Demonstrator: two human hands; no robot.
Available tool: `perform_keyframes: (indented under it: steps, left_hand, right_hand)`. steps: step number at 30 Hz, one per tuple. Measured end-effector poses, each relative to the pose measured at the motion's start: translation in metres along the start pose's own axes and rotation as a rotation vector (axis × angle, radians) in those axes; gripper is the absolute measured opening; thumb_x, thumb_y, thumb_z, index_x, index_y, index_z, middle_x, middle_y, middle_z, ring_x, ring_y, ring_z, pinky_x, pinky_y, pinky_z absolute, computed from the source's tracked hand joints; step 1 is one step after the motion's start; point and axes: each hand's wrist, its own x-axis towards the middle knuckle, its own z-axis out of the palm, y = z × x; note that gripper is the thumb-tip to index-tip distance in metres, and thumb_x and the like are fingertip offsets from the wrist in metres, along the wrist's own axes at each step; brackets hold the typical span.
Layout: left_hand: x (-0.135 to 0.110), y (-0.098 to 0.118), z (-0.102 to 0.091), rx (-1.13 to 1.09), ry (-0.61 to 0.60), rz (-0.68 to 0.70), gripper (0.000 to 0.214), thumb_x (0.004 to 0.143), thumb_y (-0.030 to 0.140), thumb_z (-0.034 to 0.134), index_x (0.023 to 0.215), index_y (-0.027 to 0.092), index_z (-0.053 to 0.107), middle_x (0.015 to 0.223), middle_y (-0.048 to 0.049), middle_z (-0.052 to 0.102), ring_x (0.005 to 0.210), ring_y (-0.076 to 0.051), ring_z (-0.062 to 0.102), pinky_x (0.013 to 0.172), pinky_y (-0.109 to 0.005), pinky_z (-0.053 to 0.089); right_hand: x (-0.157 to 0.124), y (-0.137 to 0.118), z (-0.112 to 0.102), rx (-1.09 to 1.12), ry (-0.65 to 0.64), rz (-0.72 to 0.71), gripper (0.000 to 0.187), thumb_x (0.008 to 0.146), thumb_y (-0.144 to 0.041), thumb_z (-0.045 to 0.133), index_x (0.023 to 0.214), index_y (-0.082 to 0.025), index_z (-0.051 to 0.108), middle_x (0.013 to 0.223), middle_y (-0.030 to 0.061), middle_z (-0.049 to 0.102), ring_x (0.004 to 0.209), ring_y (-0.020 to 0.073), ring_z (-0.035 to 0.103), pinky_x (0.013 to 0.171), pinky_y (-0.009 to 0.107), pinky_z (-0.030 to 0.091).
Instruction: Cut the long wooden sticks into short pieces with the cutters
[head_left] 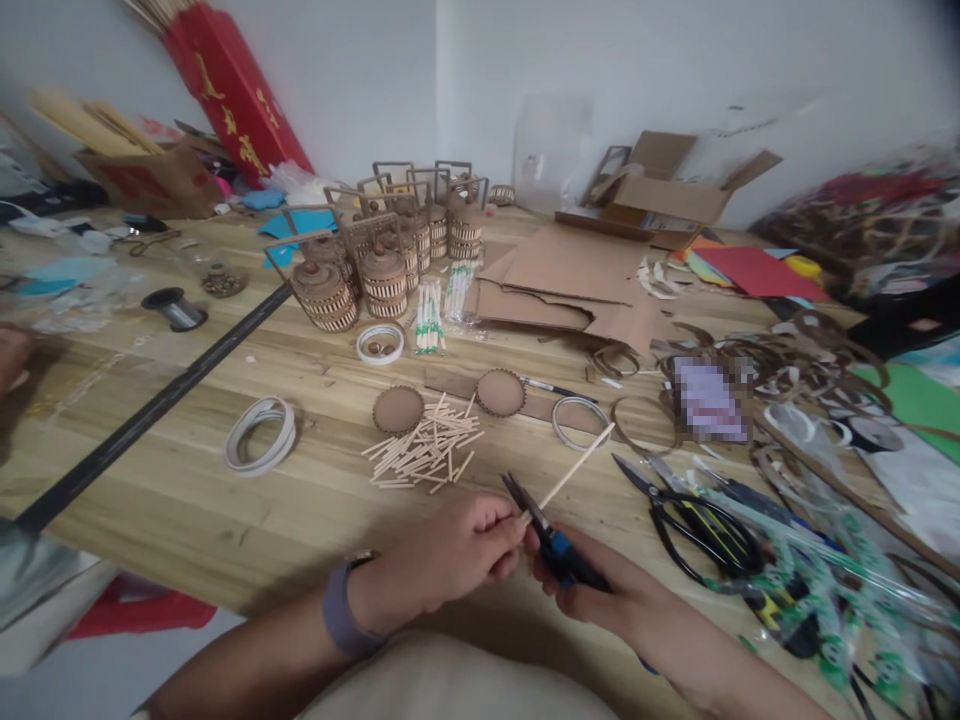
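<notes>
Near the table's front edge, my left hand [450, 555] pinches the near end of a thin wooden stick [576, 464], which slants up to the right. My right hand [611, 590] is closed around the blue and black handles of a pair of pliers [556, 548]. The jaws point up and left, parted, and cross the stick close to my left fingertips. Just beyond lies a heap of short cut sticks [427, 445]. Two round cardboard discs with dark scalloped rims, the left disc [398, 411] and the right disc [501, 392], lie beside the heap.
Rolls of tape [260, 436] lie left of centre. Small lidded baskets with handles [386, 280] stand at the back, near cardboard sheets [562, 275]. Black scissors [697, 520], other tools and brown strips crowd the right side. A wire spool [174, 309] stands left.
</notes>
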Motion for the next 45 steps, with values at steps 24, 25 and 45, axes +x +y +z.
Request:
perform_keyframes:
  steps: [24, 25, 45]
  left_hand:
    - [-0.002, -0.002, -0.011, 0.507, 0.277, 0.131, 0.029, 0.096, 0.031, 0.036, 0.074, 0.020, 0.050, 0.070, -0.0012, 0.060, 0.065, -0.016, 0.056, 0.064, -0.028, 0.040]
    - [-0.001, -0.004, -0.008, 0.577, 0.276, 0.180, 0.028, 0.096, 0.028, 0.037, 0.072, 0.020, 0.050, 0.072, -0.0022, 0.062, 0.070, -0.017, 0.057, 0.067, -0.028, 0.040]
    - [0.009, -0.006, -0.013, 0.304, 0.140, 0.117, 0.031, 0.096, 0.042, 0.038, 0.076, 0.021, 0.048, 0.061, -0.0001, 0.059, 0.048, -0.013, 0.054, 0.052, -0.026, 0.041]
  right_hand:
    - [-0.006, 0.004, -0.003, -0.592, 0.635, -0.350, 0.016, 0.090, -0.030, 0.048, 0.102, -0.024, 0.057, 0.114, 0.0116, 0.066, 0.105, 0.0271, 0.062, 0.087, 0.037, 0.047]
    - [-0.002, 0.004, -0.001, -0.641, 0.634, -0.424, 0.017, 0.090, -0.026, 0.047, 0.104, -0.023, 0.056, 0.125, 0.0128, 0.062, 0.114, 0.0273, 0.059, 0.091, 0.037, 0.046]
    - [0.033, 0.000, -0.004, -0.676, 0.626, -0.318, 0.018, 0.088, -0.033, 0.048, 0.074, -0.022, 0.051, 0.069, 0.0017, 0.060, 0.063, 0.0187, 0.057, 0.057, 0.027, 0.040]
